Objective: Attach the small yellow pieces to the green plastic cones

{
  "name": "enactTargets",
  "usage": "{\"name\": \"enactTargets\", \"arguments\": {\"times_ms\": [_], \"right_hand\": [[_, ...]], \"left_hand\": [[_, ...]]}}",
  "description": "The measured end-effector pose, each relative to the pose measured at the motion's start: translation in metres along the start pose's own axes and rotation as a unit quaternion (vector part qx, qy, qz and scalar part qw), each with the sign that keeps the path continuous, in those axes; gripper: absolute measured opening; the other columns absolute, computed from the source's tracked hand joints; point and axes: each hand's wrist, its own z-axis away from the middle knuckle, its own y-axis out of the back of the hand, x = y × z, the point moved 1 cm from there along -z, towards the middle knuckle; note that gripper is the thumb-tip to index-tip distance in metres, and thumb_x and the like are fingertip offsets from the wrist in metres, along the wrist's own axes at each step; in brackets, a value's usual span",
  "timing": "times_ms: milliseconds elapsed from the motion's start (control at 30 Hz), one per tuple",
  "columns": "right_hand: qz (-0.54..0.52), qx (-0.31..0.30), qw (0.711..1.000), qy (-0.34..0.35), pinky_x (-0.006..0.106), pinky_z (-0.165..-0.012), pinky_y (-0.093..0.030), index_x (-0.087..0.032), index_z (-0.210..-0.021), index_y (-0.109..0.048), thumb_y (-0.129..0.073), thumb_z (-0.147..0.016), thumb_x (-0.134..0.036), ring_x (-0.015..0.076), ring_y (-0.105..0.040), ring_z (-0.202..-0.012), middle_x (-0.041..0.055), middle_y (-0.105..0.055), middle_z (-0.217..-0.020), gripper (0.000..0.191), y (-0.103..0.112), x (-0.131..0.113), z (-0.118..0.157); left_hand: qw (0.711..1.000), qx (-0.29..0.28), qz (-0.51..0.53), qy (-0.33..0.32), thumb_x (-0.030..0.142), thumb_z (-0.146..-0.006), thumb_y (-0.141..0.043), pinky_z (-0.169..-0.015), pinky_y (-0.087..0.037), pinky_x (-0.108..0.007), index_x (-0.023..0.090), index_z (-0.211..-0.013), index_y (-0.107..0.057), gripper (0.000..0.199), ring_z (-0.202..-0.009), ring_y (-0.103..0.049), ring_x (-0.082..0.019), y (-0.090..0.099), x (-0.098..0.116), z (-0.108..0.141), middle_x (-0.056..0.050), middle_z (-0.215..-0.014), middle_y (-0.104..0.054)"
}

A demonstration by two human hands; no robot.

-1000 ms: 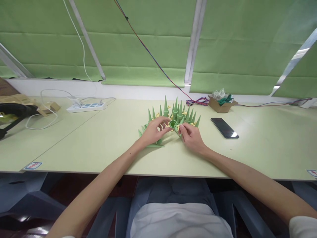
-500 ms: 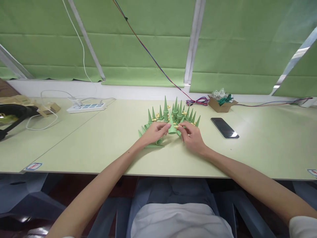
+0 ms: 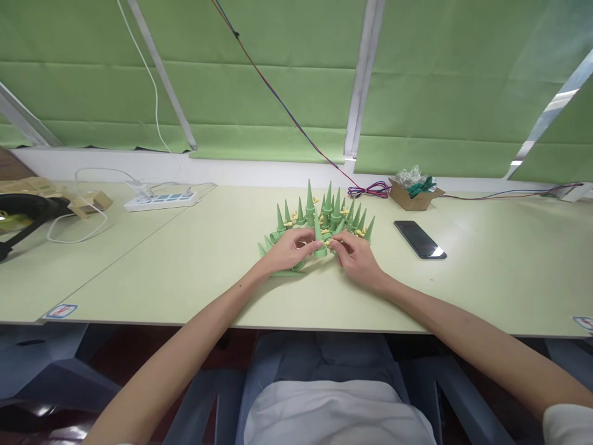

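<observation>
- Our left hand (image 3: 291, 248) grasps a green cone (image 3: 319, 232) near its base, tip up, in front of us over the table (image 3: 185, 278).
- Our right hand (image 3: 356, 256) pinches a small yellow piece (image 3: 328, 243) against the cone's right side.
- Just beyond the grip, and closest in its way, we have a crowd of upright green cones (image 3: 336, 209) with yellow bits among them.
- Beside and partly behind our left hand lie more green pieces (image 3: 283, 273); our fingers hide some of them.
- Right of the grip, well apart, lies a dark phone (image 3: 419, 240).
- Farther off, beyond the phone, we see a small cardboard box (image 3: 412, 200) holding clear plastic and something green, with a coiled red-and-blue cable (image 3: 369, 189) just left of it.
- Far left of the grip, we find a white power strip (image 3: 162, 202).
</observation>
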Motion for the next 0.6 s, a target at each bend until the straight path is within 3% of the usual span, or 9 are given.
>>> {"name": "enactTargets", "arguments": {"times_ms": [433, 600], "right_hand": [[-0.004, -0.017, 1.000, -0.015, 0.029, -0.053, -0.027, -0.021, -0.067, -0.043, -0.045, -0.101, -0.041, 0.0117, -0.034, -0.051, -0.0044, -0.038, -0.055, 0.040, -0.001, 0.003, 0.000], [-0.018, -0.005, 0.999, -0.039, 0.029, -0.052, -0.028, -0.021, -0.066, -0.042, -0.046, -0.100, -0.043, 0.0119, -0.036, -0.051, -0.0043, -0.038, -0.054, 0.041, -0.002, 0.003, 0.000]], "left_hand": [[0.989, 0.039, -0.070, -0.124, 0.041, -0.093, -0.062, -0.065, -0.043, -0.026, 0.016, -0.074, -0.058, 0.032, -0.072, -0.053, -0.013, -0.004, -0.015, -0.001, -0.004, -0.085, -0.058], [0.988, 0.051, -0.083, -0.120, 0.041, -0.094, -0.060, -0.066, -0.046, -0.025, 0.016, -0.077, -0.061, 0.030, -0.073, -0.054, -0.012, -0.004, -0.013, -0.002, -0.005, -0.088, -0.059]]}}
